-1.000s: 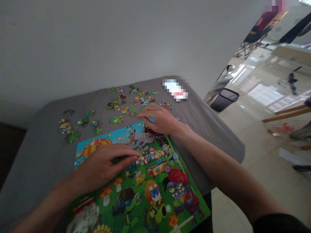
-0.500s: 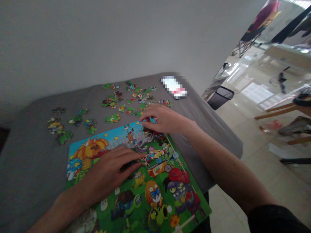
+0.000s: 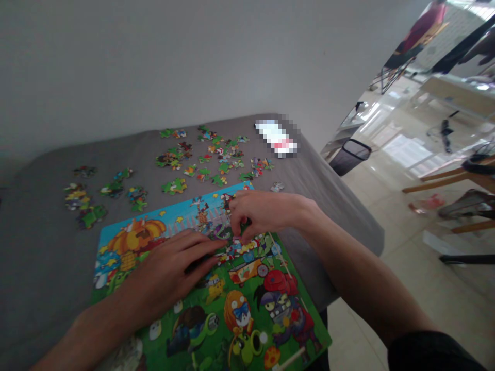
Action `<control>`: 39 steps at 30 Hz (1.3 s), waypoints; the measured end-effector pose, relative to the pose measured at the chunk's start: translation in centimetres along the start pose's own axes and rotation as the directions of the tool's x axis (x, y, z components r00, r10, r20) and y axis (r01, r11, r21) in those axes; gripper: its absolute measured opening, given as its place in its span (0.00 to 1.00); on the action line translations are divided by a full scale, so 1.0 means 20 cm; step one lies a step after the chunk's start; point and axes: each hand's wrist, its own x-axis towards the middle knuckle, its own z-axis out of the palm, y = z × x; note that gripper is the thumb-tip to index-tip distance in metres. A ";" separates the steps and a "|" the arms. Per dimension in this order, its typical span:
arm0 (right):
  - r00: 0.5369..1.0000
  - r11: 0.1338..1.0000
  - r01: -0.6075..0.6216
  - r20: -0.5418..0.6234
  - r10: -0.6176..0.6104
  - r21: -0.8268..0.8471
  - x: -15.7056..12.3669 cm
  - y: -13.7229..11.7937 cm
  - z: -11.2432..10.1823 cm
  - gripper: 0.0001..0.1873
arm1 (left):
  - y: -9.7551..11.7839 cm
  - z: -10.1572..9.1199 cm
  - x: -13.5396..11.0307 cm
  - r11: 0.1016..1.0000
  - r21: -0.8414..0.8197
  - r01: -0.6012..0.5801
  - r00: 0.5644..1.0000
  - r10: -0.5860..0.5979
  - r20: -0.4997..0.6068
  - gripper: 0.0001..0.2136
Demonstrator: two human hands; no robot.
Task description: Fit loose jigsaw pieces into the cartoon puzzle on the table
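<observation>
A colourful cartoon jigsaw puzzle board lies on a grey-covered table. My left hand rests flat on the middle of the board, fingers stretched out and pressed on the pieces. My right hand hovers over the board's upper right part, its fingers curled in a pinch at the puzzle surface; what they hold is too small to name. Loose puzzle pieces lie scattered beyond the board, with another cluster of loose pieces at the left.
A blurred white and red object lies at the table's far right corner. A wall stands behind the table. To the right are a tiled floor, a dark bin and wooden furniture legs.
My right hand has drawn back from the board's top edge towards me and curled into a pinch over the puzzle. My left hand has stayed flat on the board.
</observation>
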 end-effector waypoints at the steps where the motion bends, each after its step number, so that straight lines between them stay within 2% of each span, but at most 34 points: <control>1: 1.000 1.000 0.000 0.008 0.000 -0.001 0.00 0.00 0.00 0.05 | 0.00 0.00 0.00 1.000 0.012 -0.007 1.000 0.007 -0.009 0.17; 7: 0.998 0.999 0.004 0.066 -0.008 0.050 0.00 -0.03 -0.02 0.07 | -0.02 0.01 -0.01 0.999 0.041 0.011 1.000 -0.011 0.004 0.18; 12: 0.995 0.996 -0.002 0.097 -0.007 0.091 0.01 -0.04 -0.03 0.09 | -0.01 0.00 -0.01 0.997 0.076 -0.031 0.999 0.033 -0.025 0.20; 18: 0.976 0.988 -0.037 0.216 0.003 0.151 0.02 -0.05 -0.05 0.08 | 0.01 -0.02 0.01 0.999 0.047 0.000 1.000 0.001 -0.019 0.18; 20: 0.979 0.983 -0.055 0.202 0.018 0.177 0.01 -0.07 -0.07 0.08 | 0.02 -0.03 0.01 1.000 0.027 0.013 1.000 -0.012 -0.024 0.19; 23: 0.993 0.966 -0.098 0.093 0.077 0.239 0.00 -0.09 -0.09 0.04 | 0.04 -0.05 0.04 0.999 -0.008 0.043 0.998 -0.044 -0.033 0.21; 24: 0.992 0.950 -0.124 0.068 0.109 0.287 -0.01 -0.10 -0.10 0.05 | 0.04 -0.06 0.05 0.998 -0.019 0.055 0.998 -0.056 -0.040 0.21; 27: 0.985 0.868 -0.173 0.089 0.148 0.466 0.00 -0.12 -0.09 0.08 | 0.06 -0.07 0.08 0.992 -0.048 0.117 0.990 -0.120 -0.072 0.24; 30: 0.993 0.807 -0.120 0.076 0.093 0.578 0.02 -0.11 -0.06 0.06 | 0.06 -0.05 0.09 0.976 -0.069 0.207 0.973 -0.213 -0.089 0.27; 33: 0.996 0.787 -0.074 0.015 0.083 0.612 0.01 -0.08 -0.05 0.11 | 0.07 -0.02 0.07 0.967 -0.032 0.251 0.958 -0.253 -0.136 0.26; 36: 0.995 0.776 -0.097 0.052 0.083 0.623 -0.02 -0.05 -0.05 0.14 | 0.09 0.00 0.04 0.987 0.083 0.140 0.974 -0.122 -0.190 0.19; 39: 0.976 0.733 -0.193 0.207 0.072 0.653 -0.06 -0.02 -0.06 0.06 | 0.11 0.01 0.03 0.979 0.189 -0.083 0.984 0.110 -0.141 0.12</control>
